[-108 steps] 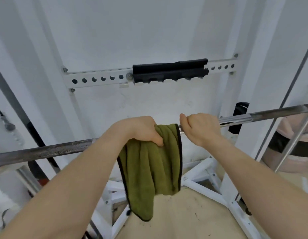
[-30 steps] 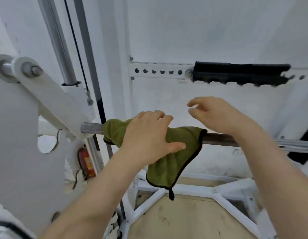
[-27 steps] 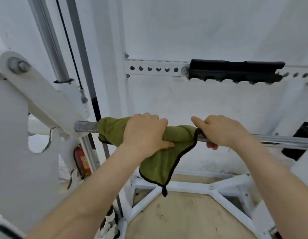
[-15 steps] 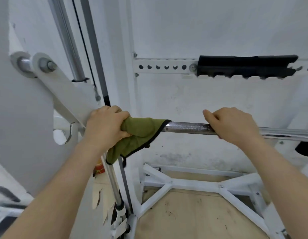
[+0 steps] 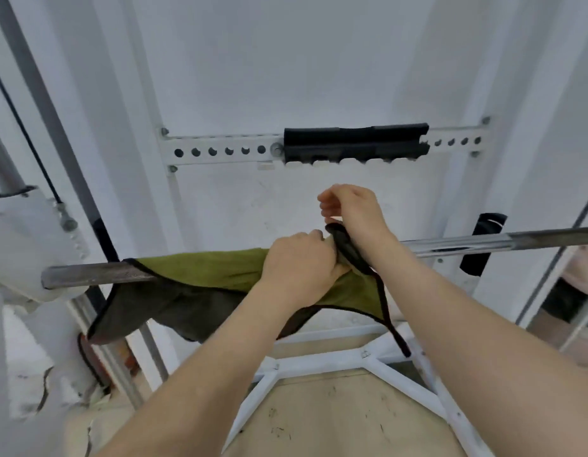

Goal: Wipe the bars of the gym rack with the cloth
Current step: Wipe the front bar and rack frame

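Observation:
A steel barbell bar [image 5: 483, 243] runs across the view on the white gym rack. The green cloth [image 5: 213, 270] with a black hem is spread over the bar's left half, hanging down in front. My left hand [image 5: 299, 267] grips the cloth at the bar's middle. Just to its right, my right hand [image 5: 355, 212] is raised above the bar and pinches the cloth's black-edged corner. The bar's bare left end [image 5: 88, 275] sticks out past the cloth.
A white perforated crossbar [image 5: 220, 150] with a black rubber pad [image 5: 355, 143] is fixed to the wall behind. White rack arm [image 5: 25, 245] and upright rods stand at the left. The rack's white base struts [image 5: 319, 362] lie below on a tan floor.
My left hand slid right from the bar's left end to its middle. The cloth now lies spread along the bar. My right hand let go of the bar and took the cloth's corner.

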Action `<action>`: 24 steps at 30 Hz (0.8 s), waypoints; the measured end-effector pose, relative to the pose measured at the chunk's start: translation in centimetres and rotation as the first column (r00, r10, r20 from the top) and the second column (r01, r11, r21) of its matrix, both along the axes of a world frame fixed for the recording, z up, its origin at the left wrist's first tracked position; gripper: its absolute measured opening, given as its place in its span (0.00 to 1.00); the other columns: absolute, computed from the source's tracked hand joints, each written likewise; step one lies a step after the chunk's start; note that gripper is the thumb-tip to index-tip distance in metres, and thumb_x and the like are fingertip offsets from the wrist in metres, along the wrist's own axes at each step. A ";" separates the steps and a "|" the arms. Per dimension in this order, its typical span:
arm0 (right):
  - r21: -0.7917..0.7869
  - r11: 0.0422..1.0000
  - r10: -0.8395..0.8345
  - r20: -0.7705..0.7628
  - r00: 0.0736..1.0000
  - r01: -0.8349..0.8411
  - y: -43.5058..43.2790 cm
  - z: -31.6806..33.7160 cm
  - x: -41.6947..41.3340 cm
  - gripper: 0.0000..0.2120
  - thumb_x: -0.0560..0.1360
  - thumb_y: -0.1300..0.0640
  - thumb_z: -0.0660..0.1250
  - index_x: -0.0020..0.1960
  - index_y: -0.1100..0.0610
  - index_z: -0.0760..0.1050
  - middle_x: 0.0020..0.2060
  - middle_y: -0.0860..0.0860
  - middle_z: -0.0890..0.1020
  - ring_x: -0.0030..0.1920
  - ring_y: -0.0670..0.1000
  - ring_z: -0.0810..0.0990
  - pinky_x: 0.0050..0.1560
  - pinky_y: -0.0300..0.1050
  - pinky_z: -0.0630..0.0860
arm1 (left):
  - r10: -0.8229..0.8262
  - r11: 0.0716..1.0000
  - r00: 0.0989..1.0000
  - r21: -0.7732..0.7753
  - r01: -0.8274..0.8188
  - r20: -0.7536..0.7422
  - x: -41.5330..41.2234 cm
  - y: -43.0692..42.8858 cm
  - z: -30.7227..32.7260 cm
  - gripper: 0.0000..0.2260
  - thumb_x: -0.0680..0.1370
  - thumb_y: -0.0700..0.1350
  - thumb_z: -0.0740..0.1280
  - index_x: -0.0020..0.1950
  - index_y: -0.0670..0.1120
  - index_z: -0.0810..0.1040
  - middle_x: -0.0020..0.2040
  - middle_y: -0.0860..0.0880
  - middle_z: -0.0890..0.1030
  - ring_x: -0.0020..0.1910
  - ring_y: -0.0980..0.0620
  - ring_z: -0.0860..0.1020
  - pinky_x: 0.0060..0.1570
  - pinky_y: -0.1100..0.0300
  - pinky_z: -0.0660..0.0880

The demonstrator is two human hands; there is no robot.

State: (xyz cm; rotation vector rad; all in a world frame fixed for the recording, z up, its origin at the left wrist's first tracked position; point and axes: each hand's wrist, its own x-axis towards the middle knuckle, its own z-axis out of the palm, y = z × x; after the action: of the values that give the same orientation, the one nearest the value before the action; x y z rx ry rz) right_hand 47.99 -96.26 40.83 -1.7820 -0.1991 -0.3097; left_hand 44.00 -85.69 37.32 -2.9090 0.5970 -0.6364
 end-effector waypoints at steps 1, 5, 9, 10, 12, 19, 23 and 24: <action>-0.090 0.996 0.016 0.001 1.000 -0.016 -1.7 0.5 -0.1 0.13 0.78 0.55 0.60 0.44 0.59 0.81 0.40 0.51 0.81 0.45 0.51 0.79 0.50 0.47 0.76 | -0.022 1.000 1.000 0.013 0.022 0.012 0.2 -0.5 0.1 0.19 0.80 0.61 0.52 0.57 0.49 0.70 0.45 0.50 0.72 0.45 0.45 0.76 0.35 0.54 0.63; -0.623 0.777 0.081 -0.046 0.996 -0.092 -8.1 1.3 -0.7 0.21 0.80 0.42 0.54 0.46 0.53 0.81 0.42 0.47 0.82 0.46 0.49 0.79 0.50 0.46 0.74 | -0.014 0.999 1.000 -0.032 0.015 0.028 0.4 1.0 0.0 0.19 0.78 0.63 0.49 0.59 0.55 0.70 0.46 0.52 0.76 0.45 0.46 0.78 0.36 0.55 0.65; -0.927 0.369 -0.095 0.026 0.995 0.059 -11.6 0.3 -0.3 0.29 0.80 0.39 0.47 0.37 0.57 0.75 0.35 0.52 0.79 0.39 0.56 0.77 0.41 0.48 0.72 | 0.376 0.895 0.926 -0.248 -0.370 -0.025 -0.2 4.6 0.6 0.21 0.79 0.60 0.50 0.40 0.48 0.74 0.37 0.48 0.77 0.34 0.46 0.71 0.37 0.55 0.66; -0.938 0.326 -0.102 0.084 0.991 0.113 -11.9 -0.6 -0.3 0.28 0.81 0.41 0.46 0.34 0.57 0.71 0.33 0.52 0.77 0.37 0.57 0.76 0.39 0.48 0.70 | 0.444 0.855 0.892 -0.257 -0.450 -0.084 -0.1 5.1 1.0 0.22 0.79 0.60 0.51 0.37 0.46 0.73 0.36 0.48 0.76 0.32 0.47 0.70 0.37 0.55 0.67; -0.920 0.307 -0.087 0.227 0.970 0.243 -12.0 -2.1 -0.6 0.26 0.82 0.45 0.46 0.31 0.56 0.65 0.29 0.51 0.71 0.34 0.58 0.73 0.38 0.48 0.67 | 0.488 0.813 0.850 -0.252 -0.526 -0.199 0.3 4.4 1.9 0.21 0.79 0.59 0.51 0.37 0.46 0.72 0.36 0.49 0.74 0.35 0.47 0.71 0.38 0.55 0.67; -0.892 0.409 0.024 0.219 0.975 0.191 -12.5 -2.7 0.2 0.13 0.79 0.55 0.54 0.36 0.53 0.64 0.33 0.50 0.71 0.35 0.56 0.69 0.38 0.45 0.65 | 0.203 0.951 0.969 -0.264 -0.161 0.140 0.2 -9.2 -1.0 0.18 0.80 0.55 0.50 0.37 0.48 0.71 0.35 0.52 0.72 0.35 0.46 0.72 0.38 0.56 0.60; -0.876 0.434 0.076 0.270 0.960 0.212 -13.7 -2.9 0.4 0.20 0.82 0.51 0.49 0.32 0.52 0.59 0.29 0.48 0.67 0.34 0.57 0.70 0.37 0.46 0.66 | -0.043 0.999 0.968 0.006 0.043 0.248 0.8 -6.4 -2.6 0.17 0.77 0.53 0.61 0.62 0.48 0.74 0.51 0.48 0.77 0.45 0.47 0.75 0.46 0.53 0.70; -0.876 0.424 0.073 0.286 0.956 0.229 -13.9 -2.8 0.5 0.22 0.83 0.49 0.47 0.31 0.53 0.59 0.28 0.48 0.66 0.34 0.57 0.70 0.36 0.46 0.66 | -0.030 0.997 0.968 0.076 0.012 0.247 0.7 -4.5 -2.6 0.19 0.75 0.52 0.64 0.65 0.49 0.72 0.49 0.48 0.77 0.44 0.46 0.76 0.45 0.51 0.72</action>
State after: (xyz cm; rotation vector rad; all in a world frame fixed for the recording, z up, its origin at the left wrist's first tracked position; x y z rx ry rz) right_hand 48.50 -110.16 37.99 -2.8623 -0.5811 -0.6099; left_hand 44.74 -90.23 34.69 -2.6986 0.6056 -0.9419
